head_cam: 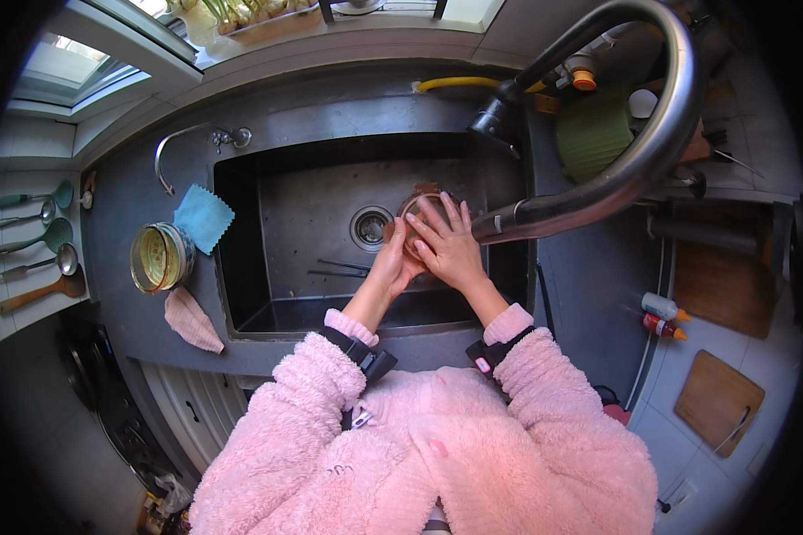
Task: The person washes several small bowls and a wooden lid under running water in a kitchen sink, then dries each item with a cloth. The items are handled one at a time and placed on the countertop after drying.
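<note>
Over the sink [308,180], my left hand [395,262] grips the near-left side of a round, clear bowl [417,202], which looks like glass. My right hand [450,251] lies across the bowl's opening with its fingers spread, partly blurred. Both hands look wet and cover much of the bowl. Just left of them is the round drain [371,227]. Thin dark sticks [340,267], perhaps chopsticks, rest on the sink floor near my left wrist.
A large curved faucet [669,134] arches along the right side, and a thin tap [164,154] stands at left. Stacked bowls [164,257], a blue cloth [204,217] and a pink cloth [193,321] occupy the left counter. Ladles [37,257] hang beyond.
</note>
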Demonstrator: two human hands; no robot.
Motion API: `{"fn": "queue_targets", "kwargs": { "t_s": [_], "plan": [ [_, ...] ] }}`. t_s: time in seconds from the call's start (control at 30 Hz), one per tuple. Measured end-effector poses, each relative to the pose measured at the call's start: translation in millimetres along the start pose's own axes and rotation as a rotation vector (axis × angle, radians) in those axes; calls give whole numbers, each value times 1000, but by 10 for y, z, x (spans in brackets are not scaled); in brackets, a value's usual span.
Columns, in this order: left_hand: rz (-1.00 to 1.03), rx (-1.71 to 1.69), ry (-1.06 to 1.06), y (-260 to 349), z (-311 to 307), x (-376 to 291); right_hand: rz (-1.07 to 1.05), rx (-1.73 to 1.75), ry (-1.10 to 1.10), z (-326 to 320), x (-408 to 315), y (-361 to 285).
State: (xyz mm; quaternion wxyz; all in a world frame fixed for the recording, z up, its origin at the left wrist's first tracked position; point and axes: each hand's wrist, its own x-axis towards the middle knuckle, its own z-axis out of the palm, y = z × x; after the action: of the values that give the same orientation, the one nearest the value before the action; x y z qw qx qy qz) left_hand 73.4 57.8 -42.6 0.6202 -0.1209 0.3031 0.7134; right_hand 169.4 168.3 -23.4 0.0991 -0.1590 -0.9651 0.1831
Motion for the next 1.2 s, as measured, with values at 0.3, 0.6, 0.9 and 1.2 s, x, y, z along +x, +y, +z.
{"fn": "queue_targets", "kwargs": {
  "t_s": [0.3,0.6,0.9,1.2],
  "plan": [
    [-74,-53,10,143,20,-84,896,1226,-130,-169,-41,367],
    [211,723,383,-22,-111,113,955,1720,-168,-492,-193,222],
    [-173,-71,-20,160,11,-29,54,309,183,-271,-227,-17],
    [-37,-117,-115,102,230,-54,-85,404,-114,-354,-249,-346]
  ]
}}
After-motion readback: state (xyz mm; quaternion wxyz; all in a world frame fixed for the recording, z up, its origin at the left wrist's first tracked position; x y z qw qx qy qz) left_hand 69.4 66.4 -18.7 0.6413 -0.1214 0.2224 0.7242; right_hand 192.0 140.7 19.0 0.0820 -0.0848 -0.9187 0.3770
